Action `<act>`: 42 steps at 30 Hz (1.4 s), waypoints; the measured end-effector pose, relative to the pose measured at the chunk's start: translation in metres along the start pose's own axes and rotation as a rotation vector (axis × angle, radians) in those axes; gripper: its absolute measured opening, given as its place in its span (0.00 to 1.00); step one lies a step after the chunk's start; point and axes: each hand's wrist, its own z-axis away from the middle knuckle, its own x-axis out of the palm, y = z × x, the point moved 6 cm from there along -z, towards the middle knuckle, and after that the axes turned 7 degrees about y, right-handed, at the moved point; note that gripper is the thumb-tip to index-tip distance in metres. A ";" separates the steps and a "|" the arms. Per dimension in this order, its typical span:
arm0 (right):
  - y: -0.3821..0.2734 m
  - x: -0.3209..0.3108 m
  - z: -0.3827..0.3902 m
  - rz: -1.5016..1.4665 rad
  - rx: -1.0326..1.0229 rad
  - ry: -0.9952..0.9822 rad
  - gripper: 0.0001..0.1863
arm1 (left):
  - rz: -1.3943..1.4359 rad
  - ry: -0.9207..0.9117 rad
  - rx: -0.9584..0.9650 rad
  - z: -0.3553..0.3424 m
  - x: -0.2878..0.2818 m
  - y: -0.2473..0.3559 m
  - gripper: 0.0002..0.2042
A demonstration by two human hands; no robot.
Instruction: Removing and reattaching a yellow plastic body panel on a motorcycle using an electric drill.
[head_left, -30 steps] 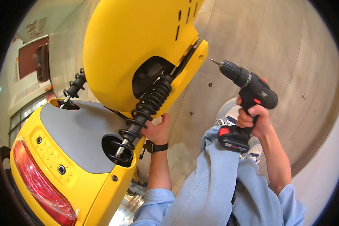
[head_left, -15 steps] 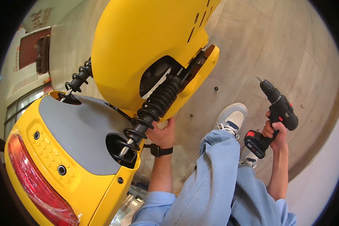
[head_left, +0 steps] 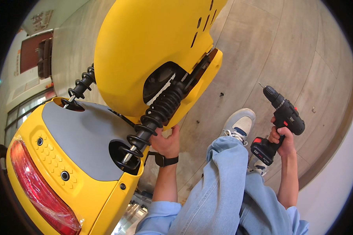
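A yellow vehicle body lies on its side at the left, its curved yellow fender (head_left: 145, 43) rising toward the top. My left hand (head_left: 166, 143) is at the fender's lower edge, beside a black coil-spring shock absorber (head_left: 151, 117). The thumb points up at the yellow edge; the other fingers are largely hidden behind the shock absorber, so their grip cannot be made out. My right hand (head_left: 285, 140) is closed round the handle of a black cordless drill (head_left: 288, 116) with a red-marked battery. Its bit points up and left, away from the vehicle parts and touching nothing.
A small black screw (head_left: 221, 94) and another small dark piece (head_left: 197, 122) lie on the wood-look floor (head_left: 259, 43). A second shock absorber (head_left: 80, 86) stands farther left. The red tail light (head_left: 39, 188) has clear film over it. My shoe (head_left: 239, 123) is between the hands.
The drill has shifted slightly left, its bit swinging a little that way. The black screw on the floor shows a different side, having turned or rolled. My left hand stays by the shock absorber.
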 end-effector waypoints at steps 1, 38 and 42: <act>-0.003 0.000 0.002 -0.009 -0.004 0.005 0.24 | -0.008 -0.015 -0.031 -0.001 0.001 0.001 0.16; 0.007 -0.002 0.005 -0.022 0.056 0.003 0.25 | -0.121 0.031 0.069 -0.002 0.002 -0.002 0.18; 0.002 -0.001 0.005 0.064 0.030 -0.098 0.27 | -0.110 0.057 0.087 -0.001 0.007 -0.001 0.19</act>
